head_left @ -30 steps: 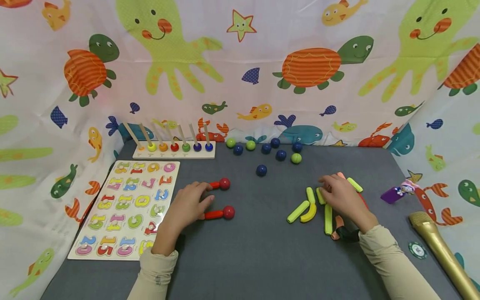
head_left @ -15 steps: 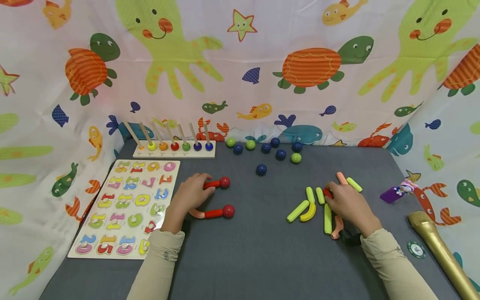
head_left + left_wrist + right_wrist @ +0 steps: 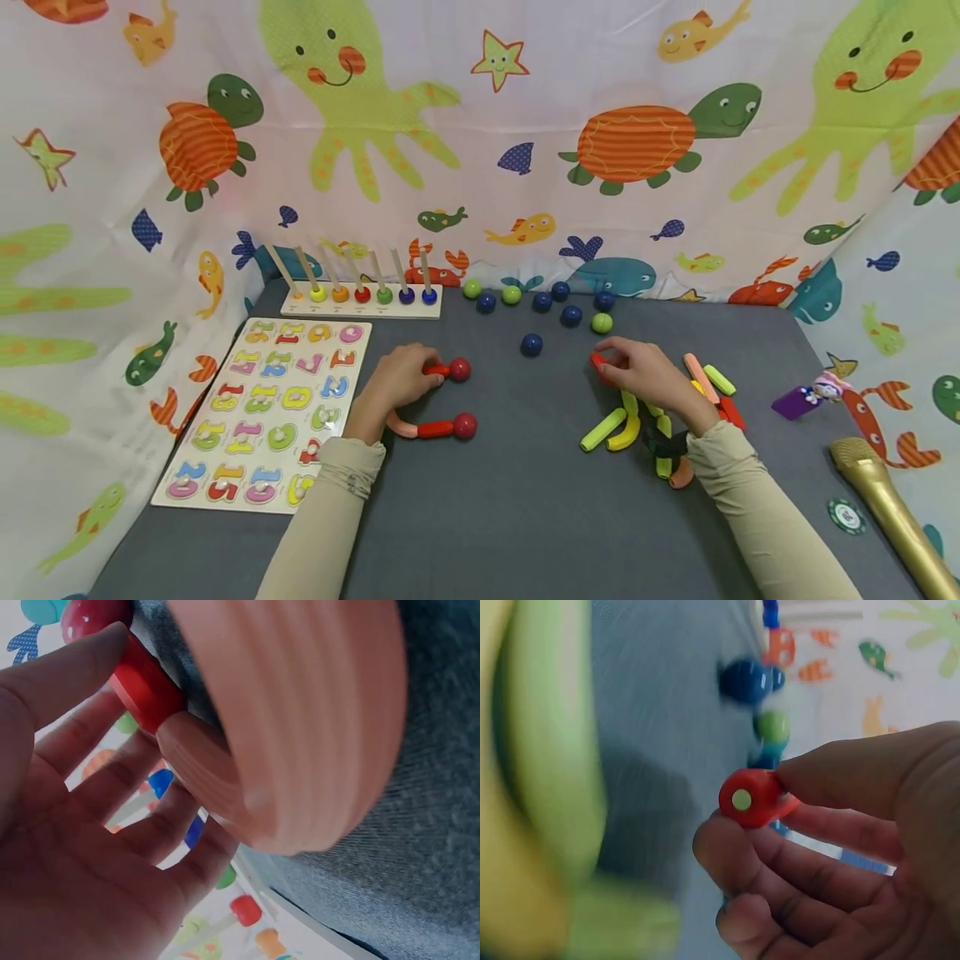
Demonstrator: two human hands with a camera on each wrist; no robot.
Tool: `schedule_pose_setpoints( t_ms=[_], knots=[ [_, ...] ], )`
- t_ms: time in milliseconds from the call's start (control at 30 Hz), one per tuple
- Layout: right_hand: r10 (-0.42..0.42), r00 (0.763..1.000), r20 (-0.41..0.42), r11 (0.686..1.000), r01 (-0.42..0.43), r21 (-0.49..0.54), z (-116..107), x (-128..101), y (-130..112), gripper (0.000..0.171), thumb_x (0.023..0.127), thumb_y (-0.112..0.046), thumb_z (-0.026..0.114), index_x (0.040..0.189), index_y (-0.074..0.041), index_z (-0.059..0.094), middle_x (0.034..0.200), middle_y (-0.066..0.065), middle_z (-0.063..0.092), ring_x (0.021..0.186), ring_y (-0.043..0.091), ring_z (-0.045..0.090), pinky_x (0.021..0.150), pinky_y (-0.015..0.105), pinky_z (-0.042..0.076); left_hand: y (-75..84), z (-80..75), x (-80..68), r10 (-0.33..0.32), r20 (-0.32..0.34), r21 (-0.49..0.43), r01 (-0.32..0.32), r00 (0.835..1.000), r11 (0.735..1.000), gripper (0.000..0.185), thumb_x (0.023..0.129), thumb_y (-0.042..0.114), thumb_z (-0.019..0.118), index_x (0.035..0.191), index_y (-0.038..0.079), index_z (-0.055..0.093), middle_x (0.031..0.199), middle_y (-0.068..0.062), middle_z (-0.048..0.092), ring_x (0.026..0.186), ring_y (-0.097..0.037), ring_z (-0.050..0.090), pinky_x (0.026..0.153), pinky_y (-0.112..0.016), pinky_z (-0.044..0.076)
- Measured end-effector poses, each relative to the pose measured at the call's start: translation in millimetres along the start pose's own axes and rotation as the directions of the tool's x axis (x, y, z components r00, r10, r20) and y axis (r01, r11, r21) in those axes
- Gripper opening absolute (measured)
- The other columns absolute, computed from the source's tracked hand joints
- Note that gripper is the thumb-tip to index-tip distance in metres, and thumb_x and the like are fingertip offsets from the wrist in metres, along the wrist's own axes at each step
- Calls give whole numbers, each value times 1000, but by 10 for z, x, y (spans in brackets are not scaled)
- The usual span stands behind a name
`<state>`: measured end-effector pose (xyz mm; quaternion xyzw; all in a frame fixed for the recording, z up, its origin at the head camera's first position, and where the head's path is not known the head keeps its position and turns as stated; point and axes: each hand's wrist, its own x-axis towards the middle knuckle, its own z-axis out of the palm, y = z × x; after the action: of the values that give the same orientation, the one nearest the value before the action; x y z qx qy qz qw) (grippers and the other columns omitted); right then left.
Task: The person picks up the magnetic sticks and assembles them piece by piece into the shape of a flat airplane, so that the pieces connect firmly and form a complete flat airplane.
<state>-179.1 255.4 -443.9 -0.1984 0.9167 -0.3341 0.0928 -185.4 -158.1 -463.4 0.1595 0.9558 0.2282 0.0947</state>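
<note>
Red rod (image 3: 597, 364) pinched end-on by right hand (image 3: 647, 377); likely light, rigid, smooth. Left hand (image 3: 397, 382) grips red piece (image 3: 437, 370) left of it.

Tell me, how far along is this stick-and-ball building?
Done: a C-shaped chain of red and peach sticks with two red balls lies joined. In hand: the left hand holds its upper end, the right hand pinches a red stick. Left: loose green and yellow sticks and blue and green balls.

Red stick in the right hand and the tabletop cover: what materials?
Red stick: likely glossy plastic or painted wood, smooth with a small green dot set in its end face; cannot tell which. Tabletop cover: grey matte fabric, felt-like; the left wrist view shows fine woven texture.
</note>
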Motion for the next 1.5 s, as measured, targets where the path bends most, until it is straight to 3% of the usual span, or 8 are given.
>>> schedule_pose_setpoints(
  t_ms=[167,367,500,733,933,1367,1500],
  knots=[
    [-79,993,91,994,72,83,234,332,-223,36,106,-10,66,139,3,64,105,10,76,84,19,70,74,35,56,-1,3,-1,28,27,4,-28,999,1000,21,101,22,77,118,11,78,109,-8,70,99,-31,61,93,-56,48],
    [-104,979,177,979,70,189,602,719,-570,33,106,-13,67,137,-1,66,94,6,74,76,20,67,70,36,54,-6,8,-12,54,29,11,-55,998,998,18,101,23,77,116,13,78,110,-6,69,103,-33,61,96,-60,46],
    [-80,988,129,958,41,284,829,949,-744,31,105,-12,68,134,-1,66,87,7,74,71,24,69,66,37,56,4,7,-20,56,16,5,-56,998,998,17,99,23,79,114,14,79,109,-6,69,103,-33,61,97,-59,46],
    [39,999,17,920,-43,389,1093,1249,-939,30,104,-12,69,132,-1,66,90,10,76,75,32,72,69,40,59,-3,21,-15,34,26,-11,-33,999,999,18,99,24,79,114,14,80,110,-6,68,108,-34,61,100,-60,45],
    [60,997,54,929,-75,361,1210,1330,-978,31,103,-13,71,132,-3,67,93,9,75,73,24,69,65,32,56,-23,21,-27,29,21,-22,-29,999,999,17,99,24,79,112,14,80,110,-6,68,109,-35,60,100,-61,43],
    [93,996,16,915,-92,392,1236,1301,-940,29,103,-16,72,129,-2,68,91,8,76,73,24,69,64,32,55,-18,18,-27,17,26,-33,-16,1000,999,20,100,26,78,114,13,79,112,-7,67,110,-36,59,102,-62,42],
    [75,997,0,905,-68,419,1230,1290,-934,26,106,-13,63,128,0,68,93,11,75,77,25,72,67,35,58,-37,14,4,5,33,-95,-2,999,995,26,103,27,73,121,9,77,107,-7,68,103,-32,60,97,-58,43]
  ],
)
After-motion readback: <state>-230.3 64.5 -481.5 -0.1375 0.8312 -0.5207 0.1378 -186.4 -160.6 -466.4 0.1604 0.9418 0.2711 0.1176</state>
